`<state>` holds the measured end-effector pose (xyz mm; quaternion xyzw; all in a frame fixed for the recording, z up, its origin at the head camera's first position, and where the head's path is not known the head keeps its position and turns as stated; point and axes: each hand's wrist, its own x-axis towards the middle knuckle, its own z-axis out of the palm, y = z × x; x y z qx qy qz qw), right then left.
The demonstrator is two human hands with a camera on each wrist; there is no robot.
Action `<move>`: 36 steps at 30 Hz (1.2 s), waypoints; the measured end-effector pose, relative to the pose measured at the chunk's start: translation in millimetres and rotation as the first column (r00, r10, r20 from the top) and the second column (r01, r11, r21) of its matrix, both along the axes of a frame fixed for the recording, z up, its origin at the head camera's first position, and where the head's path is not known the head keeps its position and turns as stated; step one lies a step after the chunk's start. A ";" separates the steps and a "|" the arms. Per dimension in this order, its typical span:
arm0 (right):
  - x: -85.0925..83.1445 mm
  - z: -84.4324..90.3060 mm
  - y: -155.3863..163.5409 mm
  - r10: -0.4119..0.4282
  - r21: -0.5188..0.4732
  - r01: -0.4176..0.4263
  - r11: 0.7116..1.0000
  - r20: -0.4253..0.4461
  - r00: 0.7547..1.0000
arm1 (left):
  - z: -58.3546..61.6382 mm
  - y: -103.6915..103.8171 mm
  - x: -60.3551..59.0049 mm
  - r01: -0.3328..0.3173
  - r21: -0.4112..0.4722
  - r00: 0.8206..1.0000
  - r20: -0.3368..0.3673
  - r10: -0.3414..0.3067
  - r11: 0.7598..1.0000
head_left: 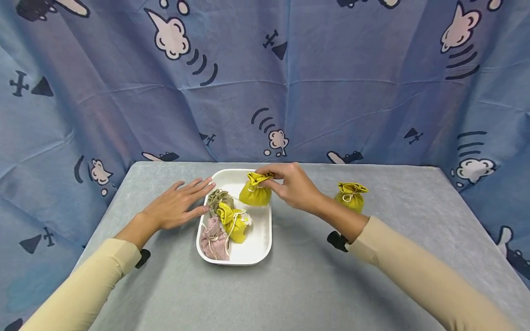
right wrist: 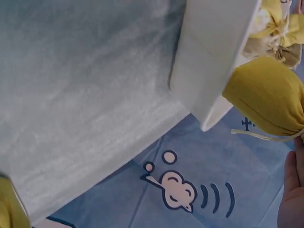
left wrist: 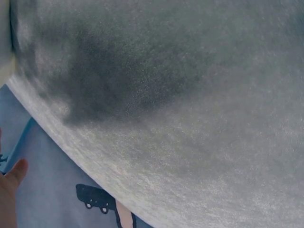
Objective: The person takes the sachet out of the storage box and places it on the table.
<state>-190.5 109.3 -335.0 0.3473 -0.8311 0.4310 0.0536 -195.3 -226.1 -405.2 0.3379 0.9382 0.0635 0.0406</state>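
The right wrist view's edge crops both the right grip (right wrist: 293, 195) and its yellow pouch (right wrist: 267, 96).

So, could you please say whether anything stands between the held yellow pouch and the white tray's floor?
Nothing visible does: the held yellow pouch hangs over the white tray, while the green pouch, flowered yellow pouch and pink pouch lie to its left or nearer.

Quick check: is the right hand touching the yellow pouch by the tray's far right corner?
Touching. The head view shows it: the right hand's fingers pinch the pouch by its gathered top.
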 end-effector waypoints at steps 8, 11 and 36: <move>-2.6 13.3 8.2 -0.018 0.028 0.019 0.999 -0.033 0.999 | -0.3 -1.4 -0.4 0.007 0.007 1.000 -0.006 -0.007 1.000; -3.5 16.1 13.2 -0.032 0.043 0.033 0.999 -0.035 0.999 | -0.5 -2.0 -0.6 0.009 0.005 1.000 -0.008 -0.009 1.000; -3.8 -1.0 85.3 -0.186 0.118 0.185 0.976 0.004 0.982 | -2.5 -0.8 -0.3 0.008 0.010 1.000 -0.009 -0.008 1.000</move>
